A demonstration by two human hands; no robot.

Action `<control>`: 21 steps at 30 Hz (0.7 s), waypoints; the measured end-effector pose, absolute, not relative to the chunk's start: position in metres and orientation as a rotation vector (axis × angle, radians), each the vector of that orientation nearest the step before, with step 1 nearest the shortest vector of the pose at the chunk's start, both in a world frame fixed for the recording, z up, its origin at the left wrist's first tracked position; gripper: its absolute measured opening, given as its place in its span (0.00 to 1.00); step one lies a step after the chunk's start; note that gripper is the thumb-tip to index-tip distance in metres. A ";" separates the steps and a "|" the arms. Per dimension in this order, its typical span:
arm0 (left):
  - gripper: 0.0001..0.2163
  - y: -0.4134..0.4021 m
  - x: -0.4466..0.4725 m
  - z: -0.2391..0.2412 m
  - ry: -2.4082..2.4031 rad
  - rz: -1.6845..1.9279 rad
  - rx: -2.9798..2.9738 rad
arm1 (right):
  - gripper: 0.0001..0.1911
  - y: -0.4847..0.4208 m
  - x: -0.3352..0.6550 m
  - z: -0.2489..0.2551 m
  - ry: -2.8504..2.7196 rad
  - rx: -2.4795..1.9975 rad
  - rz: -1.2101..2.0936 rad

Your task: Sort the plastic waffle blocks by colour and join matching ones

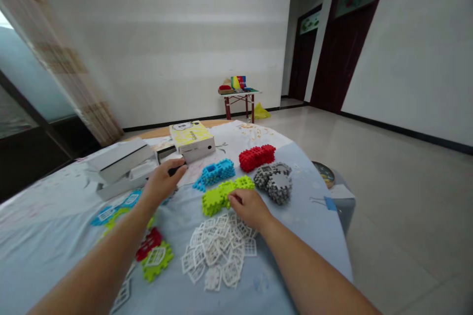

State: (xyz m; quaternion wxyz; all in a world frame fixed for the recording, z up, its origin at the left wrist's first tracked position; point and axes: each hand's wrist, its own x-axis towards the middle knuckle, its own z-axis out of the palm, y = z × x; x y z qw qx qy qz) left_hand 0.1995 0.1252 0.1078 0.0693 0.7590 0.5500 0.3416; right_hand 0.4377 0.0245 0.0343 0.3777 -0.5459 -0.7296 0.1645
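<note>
My left hand (162, 180) is raised over the table's left middle, thumb and forefinger apart, with a dark patch showing between them. My right hand (250, 208) is closed, fingertips pinched at the near edge of the green interlocking plastic pieces (218, 198); whatever it holds is hidden. Just below it lies a heap of white grid-patterned pieces (216, 246). Beyond the green row are stacked blue pieces (218, 171), red pieces (257, 157) and grey pieces (279, 184). Under my left forearm, partly covered, lie joined pieces, including a blue one (131, 199), a red one (151, 244) and a green one (158, 261).
A yellow-and-white box (192, 139) and opened white boxes (120, 162) stand at the table's back left. The round table has a pale blue cloth (177, 295). Off its right edge is a stool or low stand (345, 202) with objects on it. A small table (240, 93) stands by the wall.
</note>
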 end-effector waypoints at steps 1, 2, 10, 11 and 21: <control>0.22 0.122 0.177 0.102 1.739 0.983 2.242 | 0.13 0.024 0.438 0.034 -1.865 -1.385 0.426; 0.22 0.119 0.158 0.097 1.801 0.945 2.216 | 0.13 0.024 0.438 0.034 -1.867 -1.377 0.429; 0.22 0.104 0.118 0.071 2.136 0.472 2.328 | 0.14 0.023 0.442 0.030 -1.851 -1.365 0.412; 0.23 0.104 0.123 0.069 2.162 0.426 2.339 | 0.13 0.023 0.442 0.030 -1.854 -1.360 0.406; 0.18 0.103 0.139 0.063 2.163 0.242 2.401 | 0.12 0.023 0.444 0.033 -1.844 -1.352 0.390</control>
